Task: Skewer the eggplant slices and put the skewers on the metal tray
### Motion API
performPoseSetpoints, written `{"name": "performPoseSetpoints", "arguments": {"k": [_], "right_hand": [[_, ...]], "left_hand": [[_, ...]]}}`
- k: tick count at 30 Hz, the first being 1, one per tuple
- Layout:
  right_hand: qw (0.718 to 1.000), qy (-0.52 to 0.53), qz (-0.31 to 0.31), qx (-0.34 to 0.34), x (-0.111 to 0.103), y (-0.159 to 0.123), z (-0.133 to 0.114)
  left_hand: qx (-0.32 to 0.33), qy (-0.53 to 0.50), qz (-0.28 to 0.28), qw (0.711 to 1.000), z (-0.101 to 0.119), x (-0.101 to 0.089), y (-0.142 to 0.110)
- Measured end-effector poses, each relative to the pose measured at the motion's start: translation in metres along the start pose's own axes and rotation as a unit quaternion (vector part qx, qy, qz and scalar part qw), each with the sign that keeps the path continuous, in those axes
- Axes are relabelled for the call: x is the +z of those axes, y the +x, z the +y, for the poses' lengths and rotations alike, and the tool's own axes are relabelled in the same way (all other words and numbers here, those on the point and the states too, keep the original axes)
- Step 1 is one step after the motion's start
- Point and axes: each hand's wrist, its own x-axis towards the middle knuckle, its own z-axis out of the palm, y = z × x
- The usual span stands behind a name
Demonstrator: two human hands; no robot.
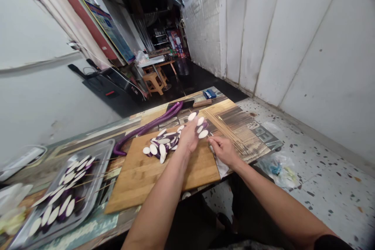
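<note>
Over the right part of the wooden cutting board, my left hand is closed around several white-fleshed, purple-skinned eggplant slices. The slices sit in a row, apparently on a thin skewer. Just to their right, my right hand pinches the skewer's near end, which is mostly hidden by the fingers. A pile of loose eggplant slices lies on the board beside my left hand. Bamboo skewers are spread on the table beyond my right hand.
Long whole eggplants lie behind the board. A knife with a wooden handle and a blue box are near the far edge. At left, a metal tray holds skewered slices. A plastic bag lies at right, below the table.
</note>
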Motion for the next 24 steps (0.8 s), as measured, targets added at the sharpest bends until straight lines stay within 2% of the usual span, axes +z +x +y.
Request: {"name": "performPoseSetpoints", "arguments": {"k": [6, 11, 13, 14, 15, 16, 17, 18, 20, 22, 24], "right_hand": [[0.999, 0.001, -0.04, -0.008, -0.003, -0.004, -0.006], [1.0, 0.0, -0.019, 0.008, -0.002, -0.002, -0.005], [1.0, -0.005, 0.007, 0.02, -0.002, -0.001, -0.003], [0.999, -0.005, 0.022, 0.028, -0.002, -0.001, -0.002], [0.999, -0.004, 0.037, 0.035, -0.002, -0.001, 0.0], [0.998, -0.002, 0.051, 0.043, -0.002, -0.001, 0.001], [0.997, -0.001, 0.058, 0.05, -0.003, -0.001, 0.002], [0.997, -0.002, 0.061, 0.055, -0.003, -0.001, 0.003], [0.997, -0.007, 0.059, 0.057, -0.003, -0.001, 0.004], [0.997, -0.01, 0.056, 0.055, -0.003, -0.001, 0.004], [0.997, -0.009, 0.057, 0.051, -0.003, -0.001, 0.003]], "left_hand": [[0.072, -0.038, 0.05, 0.995, 0.005, -0.008, 0.004], [0.049, 0.017, 0.059, 0.997, 0.003, -0.005, 0.007], [0.129, 0.066, 0.099, 0.984, 0.012, -0.011, 0.007], [0.198, 0.105, 0.133, 0.965, 0.019, -0.016, 0.007], [0.278, 0.158, 0.174, 0.932, 0.027, -0.023, 0.006], [0.346, 0.22, 0.215, 0.887, 0.035, -0.031, 0.005], [0.379, 0.296, 0.24, 0.844, 0.041, -0.039, 0.004], [0.378, 0.378, 0.249, 0.808, 0.047, -0.047, 0.004], [0.326, 0.507, 0.261, 0.754, 0.05, -0.058, 0.005], [0.272, 0.577, 0.265, 0.723, 0.043, -0.064, 0.012], [0.249, 0.612, 0.259, 0.705, 0.03, -0.064, 0.022]]}}
